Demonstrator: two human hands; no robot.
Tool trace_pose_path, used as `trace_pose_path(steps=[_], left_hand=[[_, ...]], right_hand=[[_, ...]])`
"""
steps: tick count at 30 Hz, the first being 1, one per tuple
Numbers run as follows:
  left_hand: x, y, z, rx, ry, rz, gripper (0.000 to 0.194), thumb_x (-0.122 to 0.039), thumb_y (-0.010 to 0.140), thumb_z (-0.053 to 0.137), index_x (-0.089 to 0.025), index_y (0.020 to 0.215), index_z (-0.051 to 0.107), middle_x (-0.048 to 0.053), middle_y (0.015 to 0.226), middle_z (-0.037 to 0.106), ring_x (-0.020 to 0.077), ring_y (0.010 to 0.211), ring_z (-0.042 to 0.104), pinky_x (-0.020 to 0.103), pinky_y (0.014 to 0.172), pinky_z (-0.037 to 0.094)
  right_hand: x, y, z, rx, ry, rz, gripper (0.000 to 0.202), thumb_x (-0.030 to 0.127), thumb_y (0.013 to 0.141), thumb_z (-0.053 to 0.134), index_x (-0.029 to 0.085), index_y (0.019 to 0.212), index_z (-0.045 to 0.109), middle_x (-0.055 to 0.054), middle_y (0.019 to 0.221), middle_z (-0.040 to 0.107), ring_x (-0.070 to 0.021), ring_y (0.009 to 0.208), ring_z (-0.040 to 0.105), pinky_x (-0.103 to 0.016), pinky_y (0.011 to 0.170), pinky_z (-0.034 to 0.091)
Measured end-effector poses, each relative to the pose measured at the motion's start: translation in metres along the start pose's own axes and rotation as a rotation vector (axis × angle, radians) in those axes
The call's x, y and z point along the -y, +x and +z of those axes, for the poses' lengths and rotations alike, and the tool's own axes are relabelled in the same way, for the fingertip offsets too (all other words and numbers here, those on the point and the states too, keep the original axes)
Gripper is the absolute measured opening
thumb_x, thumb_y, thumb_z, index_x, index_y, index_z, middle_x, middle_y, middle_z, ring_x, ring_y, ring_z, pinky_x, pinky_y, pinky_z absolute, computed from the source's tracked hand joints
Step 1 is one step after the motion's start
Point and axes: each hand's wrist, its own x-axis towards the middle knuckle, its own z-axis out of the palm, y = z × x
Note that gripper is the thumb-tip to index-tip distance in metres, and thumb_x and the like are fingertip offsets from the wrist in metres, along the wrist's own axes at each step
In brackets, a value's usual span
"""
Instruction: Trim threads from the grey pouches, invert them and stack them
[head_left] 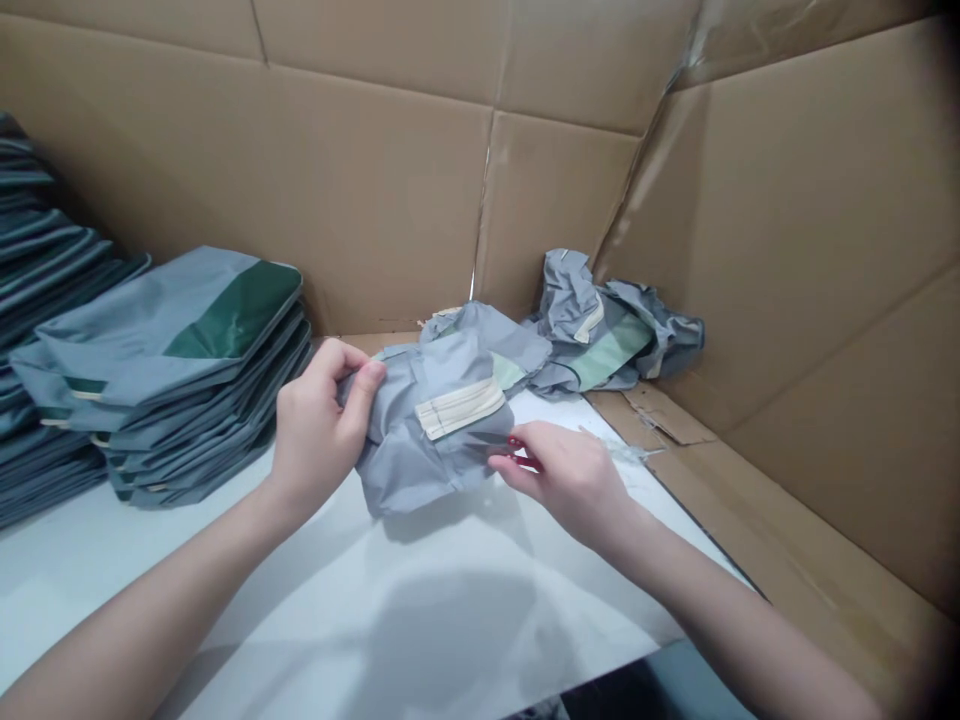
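My left hand (330,415) pinches the left edge of a grey fabric piece (405,470), thumb on top, and holds it raised over the white table. A cream strap (459,408) is stitched across the fabric, with dark thread lines on it. In my right hand (566,475) are small scissors (525,461) with red handles. Their blades point left and lie against the fabric just below the strap's right end; how far apart the blades stand is hard to see. The fabric is creased, and its far side is hidden.
Stacked grey and green fabric pieces (180,330) stand at the left, beside a taller dark stack (45,270). Crumpled grey and light-green pieces (607,345) lie at the back right. Cardboard walls (360,180) enclose the back and right of the white table (315,620).
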Motion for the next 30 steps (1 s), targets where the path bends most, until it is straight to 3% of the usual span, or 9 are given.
trace_pose_path(steps=[5,13,16,20,25,30], left_hand=[[-0.004,-0.002,0.003,0.053,0.015,0.043,0.016,-0.033,0.081,0.048,-0.020,0.072,0.050,-0.007,0.061,0.053,0.0026,0.052,0.043,0.014,0.050,0.032],[-0.008,-0.003,0.003,0.078,0.013,0.052,0.018,-0.034,0.081,0.048,-0.020,0.070,0.050,-0.007,0.060,0.052,0.0031,0.051,0.042,0.014,0.049,0.031],[-0.006,-0.002,0.001,0.050,0.010,0.035,0.017,-0.033,0.081,0.049,-0.020,0.070,0.050,-0.007,0.059,0.051,0.0033,0.050,0.041,0.015,0.049,0.030],[-0.002,0.001,-0.003,-0.002,-0.027,-0.012,0.015,-0.030,0.080,0.050,-0.019,0.070,0.050,-0.007,0.059,0.050,0.0034,0.050,0.040,0.016,0.050,0.030],[0.000,0.002,-0.008,-0.035,-0.082,-0.054,0.012,-0.029,0.080,0.052,-0.019,0.072,0.051,-0.007,0.063,0.050,0.0035,0.055,0.041,0.016,0.053,0.031],[-0.002,-0.002,-0.008,-0.019,-0.095,-0.080,0.013,-0.030,0.080,0.051,-0.019,0.073,0.050,-0.007,0.063,0.051,0.0034,0.054,0.041,0.016,0.051,0.030]], right_hand=[[0.012,0.022,-0.007,0.040,-0.171,-0.249,0.035,0.033,0.089,0.042,0.016,0.060,0.048,0.000,0.050,0.043,-0.0099,0.045,0.037,-0.025,0.045,0.025],[0.018,0.031,-0.007,0.071,-0.242,-0.292,0.035,0.029,0.089,0.042,0.016,0.058,0.049,-0.001,0.050,0.044,-0.0111,0.046,0.038,-0.026,0.044,0.026],[0.009,0.025,-0.011,0.016,-0.170,-0.251,0.033,0.029,0.089,0.043,0.017,0.060,0.050,0.000,0.049,0.046,-0.0101,0.045,0.039,-0.025,0.045,0.027],[-0.005,0.005,-0.015,-0.037,-0.032,-0.082,0.022,0.034,0.087,0.047,0.016,0.076,0.053,0.000,0.055,0.053,-0.0093,0.049,0.046,-0.023,0.047,0.032],[0.003,-0.013,-0.008,0.068,0.039,-0.063,0.025,0.034,0.087,0.047,0.015,0.071,0.049,0.000,0.054,0.052,-0.0085,0.046,0.045,-0.022,0.044,0.031],[0.014,-0.011,0.000,0.099,0.011,-0.048,0.029,0.034,0.088,0.044,0.015,0.066,0.048,0.000,0.051,0.050,-0.0078,0.042,0.043,-0.023,0.040,0.026]])
